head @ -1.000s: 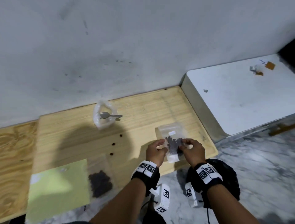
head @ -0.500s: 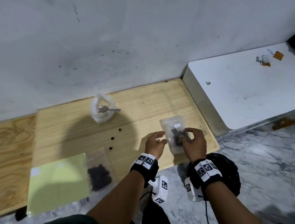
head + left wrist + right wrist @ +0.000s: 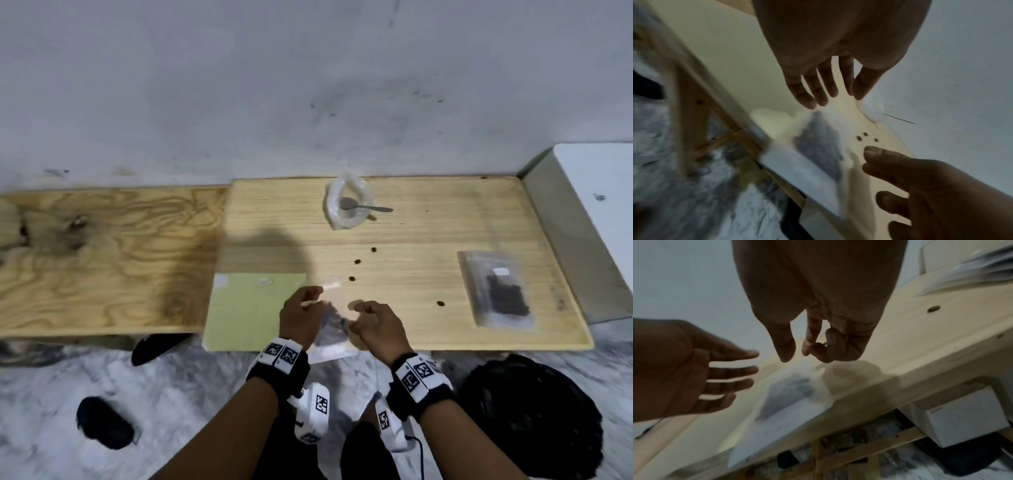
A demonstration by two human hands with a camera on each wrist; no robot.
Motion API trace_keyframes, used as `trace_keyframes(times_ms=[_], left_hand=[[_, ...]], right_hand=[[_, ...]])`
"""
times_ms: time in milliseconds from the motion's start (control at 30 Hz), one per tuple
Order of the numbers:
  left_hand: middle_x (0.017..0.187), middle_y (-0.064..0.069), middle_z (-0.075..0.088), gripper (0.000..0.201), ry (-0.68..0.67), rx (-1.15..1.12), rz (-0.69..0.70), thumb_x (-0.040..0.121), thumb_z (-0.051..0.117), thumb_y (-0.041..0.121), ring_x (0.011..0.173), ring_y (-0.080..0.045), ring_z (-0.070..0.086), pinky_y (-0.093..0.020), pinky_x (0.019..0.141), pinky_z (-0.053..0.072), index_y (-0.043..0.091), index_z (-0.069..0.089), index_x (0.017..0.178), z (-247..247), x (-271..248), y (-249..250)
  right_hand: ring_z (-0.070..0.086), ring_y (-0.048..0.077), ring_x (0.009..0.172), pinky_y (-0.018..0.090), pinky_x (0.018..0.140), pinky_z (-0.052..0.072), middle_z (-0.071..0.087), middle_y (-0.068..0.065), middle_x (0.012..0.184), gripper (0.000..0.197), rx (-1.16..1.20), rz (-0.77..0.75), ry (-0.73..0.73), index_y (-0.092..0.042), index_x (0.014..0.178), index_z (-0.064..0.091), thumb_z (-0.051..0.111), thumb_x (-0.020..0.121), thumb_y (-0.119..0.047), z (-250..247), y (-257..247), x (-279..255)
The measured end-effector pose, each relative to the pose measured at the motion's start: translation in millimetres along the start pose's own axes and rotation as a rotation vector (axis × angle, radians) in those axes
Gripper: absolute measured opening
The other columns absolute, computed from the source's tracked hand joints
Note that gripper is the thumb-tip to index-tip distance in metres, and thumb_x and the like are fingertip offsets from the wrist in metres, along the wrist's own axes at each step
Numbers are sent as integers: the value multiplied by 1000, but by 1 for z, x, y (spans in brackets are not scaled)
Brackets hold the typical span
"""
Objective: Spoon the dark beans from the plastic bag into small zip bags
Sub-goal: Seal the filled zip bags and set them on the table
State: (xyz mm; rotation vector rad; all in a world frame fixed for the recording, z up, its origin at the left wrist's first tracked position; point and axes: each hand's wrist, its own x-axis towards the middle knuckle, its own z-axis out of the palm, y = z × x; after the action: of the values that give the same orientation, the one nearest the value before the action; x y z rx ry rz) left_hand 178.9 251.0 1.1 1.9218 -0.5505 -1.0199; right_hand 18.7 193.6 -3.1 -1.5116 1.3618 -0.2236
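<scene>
Setting: pale wooden surface [image 3: 428, 240] against a scuffed grey wall [image 3: 239, 85], marble floor below.
Left hand [image 3: 301, 317]: hovers over the near edge of the surface, fingers [image 3: 819, 87] spread and nearly straight, holding nothing.
Right hand [image 3: 375, 323]: beside the left, fingers [image 3: 813, 335] loosely curled, thumb apart from them, empty.
Zip bag [image 3: 330, 329]: clear, with a dark clump of beans inside, lies between and under the two hands at the near edge; blurred, and whether either hand touches it cannot be told.
Filled bag [image 3: 496, 291]: lies flat at the right of the surface, well apart from the hands, dark beans [image 3: 507, 298] inside.
Plastic bag [image 3: 349, 205]: at the back near the wall, mouth open, a spoon [image 3: 363, 205] resting in it with its handle pointing right.
Loose beans [image 3: 358, 262]: a few scattered on the wood between the plastic bag and the hands.
Green sheet [image 3: 246, 308]: flat at the near edge, just left of the left hand.
</scene>
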Motion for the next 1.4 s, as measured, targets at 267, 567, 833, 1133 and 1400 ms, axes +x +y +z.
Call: trace_keyframes(times_ms=[267,567,833,1133,1400], left_hand=[[101,3,66,20,-84,87,-175,81,69,9,89,-14,61,-23,77,45,22,69,96,-28,4,-32],[82,1,71,38,-104,-143,-164,78,58,-14,70,-15,62,-21,59,48,22,72,78,-25,12,-31],[90,1,73,39,-20,-208,-24,79,59,-9,77,-15,64,-29,65,51,26,75,82,-77,35,-14],[83,-14,67,32,216,-308,-44,79,57,-15,56,-14,51,-23,54,44,3,72,100,-163,90,-15],[91,-13,68,34,220,-312,-62,80,59,-13,65,-19,51,-25,55,45,9,71,103,-193,108,-23]], right_hand=[[60,13,81,18,66,42,68,1,88,28,-112,54,15,-13,110,70,70,81,-13,31,-18,3],[67,23,78,39,79,59,69,7,93,28,235,214,35,-22,87,74,79,67,-3,41,-19,12],[57,16,78,9,46,40,65,5,95,28,314,35,-117,-7,103,74,73,78,6,56,-70,32],[68,13,91,30,89,54,75,-6,94,27,152,53,31,-28,69,66,69,82,-4,102,-84,73],[58,11,89,22,82,43,63,-16,93,21,-258,41,-78,-34,102,66,72,82,-36,143,-102,85]])
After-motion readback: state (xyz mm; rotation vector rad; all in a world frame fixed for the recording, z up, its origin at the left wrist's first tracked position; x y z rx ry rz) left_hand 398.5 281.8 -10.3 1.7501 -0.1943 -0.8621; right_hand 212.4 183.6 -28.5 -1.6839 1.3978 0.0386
